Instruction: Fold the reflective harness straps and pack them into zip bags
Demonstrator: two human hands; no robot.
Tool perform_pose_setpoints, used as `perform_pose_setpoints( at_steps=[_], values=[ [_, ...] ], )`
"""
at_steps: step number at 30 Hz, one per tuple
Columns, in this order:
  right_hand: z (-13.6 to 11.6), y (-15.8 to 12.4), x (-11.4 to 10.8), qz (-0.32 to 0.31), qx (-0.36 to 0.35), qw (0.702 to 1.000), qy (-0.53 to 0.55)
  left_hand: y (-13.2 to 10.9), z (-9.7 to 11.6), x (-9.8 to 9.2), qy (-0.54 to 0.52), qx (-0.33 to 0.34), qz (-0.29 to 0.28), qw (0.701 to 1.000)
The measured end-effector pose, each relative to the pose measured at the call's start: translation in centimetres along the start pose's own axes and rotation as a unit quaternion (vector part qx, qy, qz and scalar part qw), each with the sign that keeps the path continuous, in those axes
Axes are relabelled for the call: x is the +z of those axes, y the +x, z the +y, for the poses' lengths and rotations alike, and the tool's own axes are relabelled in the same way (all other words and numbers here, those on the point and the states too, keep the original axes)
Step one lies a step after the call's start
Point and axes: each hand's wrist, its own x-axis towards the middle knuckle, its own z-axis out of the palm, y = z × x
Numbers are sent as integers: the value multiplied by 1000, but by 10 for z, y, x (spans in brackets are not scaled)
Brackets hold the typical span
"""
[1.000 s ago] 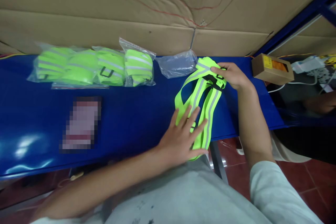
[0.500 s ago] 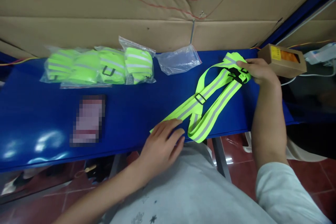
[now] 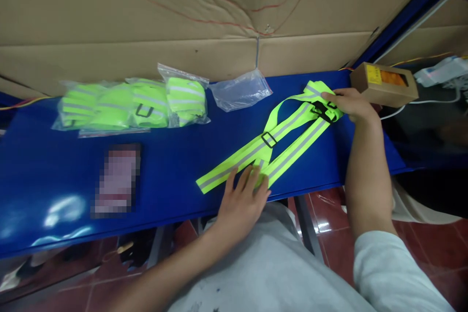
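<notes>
A neon-yellow reflective strap vest [image 3: 288, 124] with grey stripes lies on the blue table. Its far right end is a folded bundle with black buckles, and a black slider sits midway along the straps. My right hand [image 3: 353, 103] grips that bundle from the right, its lower fingers partly hidden. Near the table's front edge, my left hand [image 3: 244, 200] lies with fingers spread across the vest's lower loop, which it partly covers. One loose strap end points left, past my left fingertips.
Several bagged yellow reflective vests [image 3: 111, 106] sit in a row at the back left. Beside them lies a flat clear zip bag [image 3: 239, 91]. A blurred-out phone-shaped object [image 3: 117, 180] rests at front left. A cardboard box [image 3: 383, 85] and white cable are at right.
My left hand has moved right, from the loose strap end onto the lower loop, which now lies flatter. My right hand stays on the bundle. The view has shifted slightly.
</notes>
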Motion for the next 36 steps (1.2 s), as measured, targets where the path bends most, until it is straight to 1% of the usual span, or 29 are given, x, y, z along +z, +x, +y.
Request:
perform_pose_setpoints(
  at_steps=[4,6,9,13,16,20,22,25,28,32,34,36],
  values=[
    [4,2,-2,-7,7,1000,-13,-9,-18,1,-22,-11,5,1000],
    [1,0,-2,-18,-11,1000,-21,-15,-24,-2,-28,-17,7,999],
    [-2,-3,-1,-32,-48,998,-33,-16,-26,-6,-31,-30,15,999],
    [-3,-4,1,-48,-57,997,-24,-9,-21,-8,-39,-42,27,998],
    [-5,-7,-1,-54,-66,996,-39,-4,-17,-10,-43,-39,41,997],
    [-12,-14,-3,-80,-104,986,-107,8,-18,-15,-41,-31,44,998],
    [-16,-17,-3,-102,-105,979,-143,18,-21,-17,-34,-27,47,998],
    [-18,-21,0,-126,-95,971,-177,35,-25,-14,-21,-29,31,999],
    [-18,-24,5,-126,-104,963,-213,46,-30,-6,-11,-40,-5,999],
    [-19,-25,11,-115,-137,948,-261,42,-37,7,-13,-51,-38,998],
    [-22,-25,14,-103,-128,947,-276,36,-40,12,-18,-55,-49,997],
    [-25,-27,16,-85,-104,948,-289,32,-41,16,-27,-61,-55,996]
  ],
)
